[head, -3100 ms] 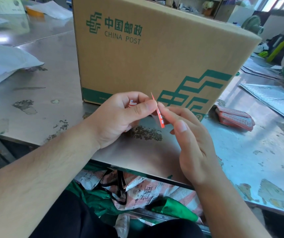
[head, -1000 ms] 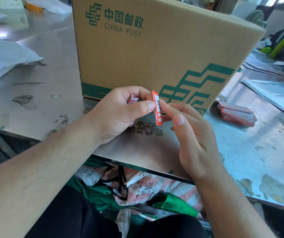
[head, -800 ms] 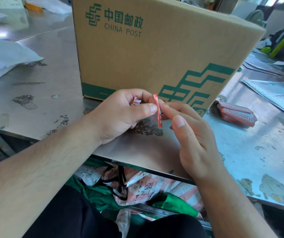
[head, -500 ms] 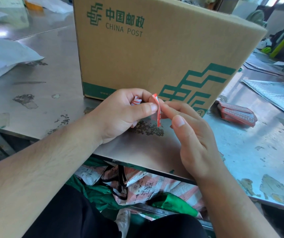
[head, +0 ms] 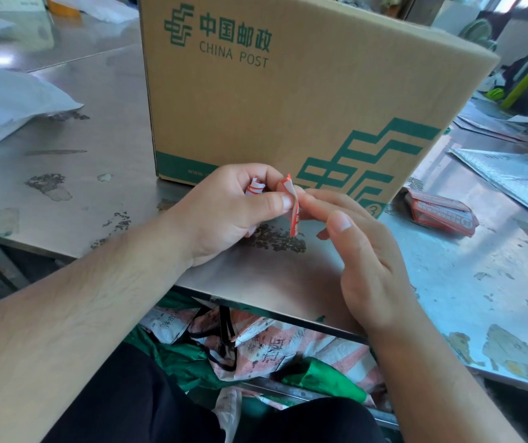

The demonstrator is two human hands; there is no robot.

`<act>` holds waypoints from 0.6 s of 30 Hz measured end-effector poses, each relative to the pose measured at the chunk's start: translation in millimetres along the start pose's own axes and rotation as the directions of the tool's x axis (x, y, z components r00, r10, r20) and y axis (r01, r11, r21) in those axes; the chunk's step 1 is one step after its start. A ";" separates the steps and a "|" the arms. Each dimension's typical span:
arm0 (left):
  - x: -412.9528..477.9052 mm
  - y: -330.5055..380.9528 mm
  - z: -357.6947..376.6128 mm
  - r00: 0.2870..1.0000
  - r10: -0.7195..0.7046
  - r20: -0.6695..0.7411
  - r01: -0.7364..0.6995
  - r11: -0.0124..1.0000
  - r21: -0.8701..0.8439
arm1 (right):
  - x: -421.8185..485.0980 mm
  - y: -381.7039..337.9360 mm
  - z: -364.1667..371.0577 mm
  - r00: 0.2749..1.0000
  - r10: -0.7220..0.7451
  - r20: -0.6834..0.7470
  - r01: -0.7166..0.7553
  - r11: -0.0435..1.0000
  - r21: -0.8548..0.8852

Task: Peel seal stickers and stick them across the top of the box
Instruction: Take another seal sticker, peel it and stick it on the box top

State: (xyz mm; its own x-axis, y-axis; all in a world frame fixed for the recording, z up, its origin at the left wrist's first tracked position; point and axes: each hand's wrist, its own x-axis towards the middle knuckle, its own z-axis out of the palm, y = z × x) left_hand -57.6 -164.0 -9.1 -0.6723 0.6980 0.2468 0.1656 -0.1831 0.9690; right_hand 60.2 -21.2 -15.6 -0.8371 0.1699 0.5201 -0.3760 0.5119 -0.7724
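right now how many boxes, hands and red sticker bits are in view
cardboard box: 1
hands: 2 (left hand, right hand)
red sticker bits: 3 (sticker strip pinched in left hand, curled piece in that hand too, pack on table)
total: 6

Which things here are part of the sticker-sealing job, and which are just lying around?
Job: seal sticker, pinched by left hand, right hand touching it; China Post box; red bundle, likely spare stickers.
Lying about: white envelope, silver mailer.
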 end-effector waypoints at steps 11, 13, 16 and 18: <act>-6.8 4.3 10.8 0.986 0.148 0.073 -0.164 0.927 0.337 | 5.8 4.0 -6.8 0.959 0.281 -0.020 -0.270 0.936 0.226; -6.0 3.6 10.2 0.986 0.156 0.062 -0.168 0.913 0.372 | 6.1 5.0 -7.2 0.958 0.286 -0.024 -0.275 0.938 0.211; -5.6 1.9 9.5 0.986 0.157 0.058 -0.167 0.900 0.402 | 6.4 7.0 -7.7 0.960 0.277 -0.028 -0.269 0.949 0.162; -5.6 1.7 9.4 0.984 0.164 0.063 -0.175 0.897 0.405 | 6.0 7.2 -7.9 0.961 0.275 -0.040 -0.266 0.953 0.146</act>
State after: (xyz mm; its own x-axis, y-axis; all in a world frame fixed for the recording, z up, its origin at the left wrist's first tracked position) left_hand -46.8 -161.7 -8.7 -0.5891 0.7009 0.4022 0.5590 -0.0060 0.8291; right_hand 55.6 -9.9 -15.1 -0.8917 0.3374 0.3019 -0.1931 0.3198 -0.9276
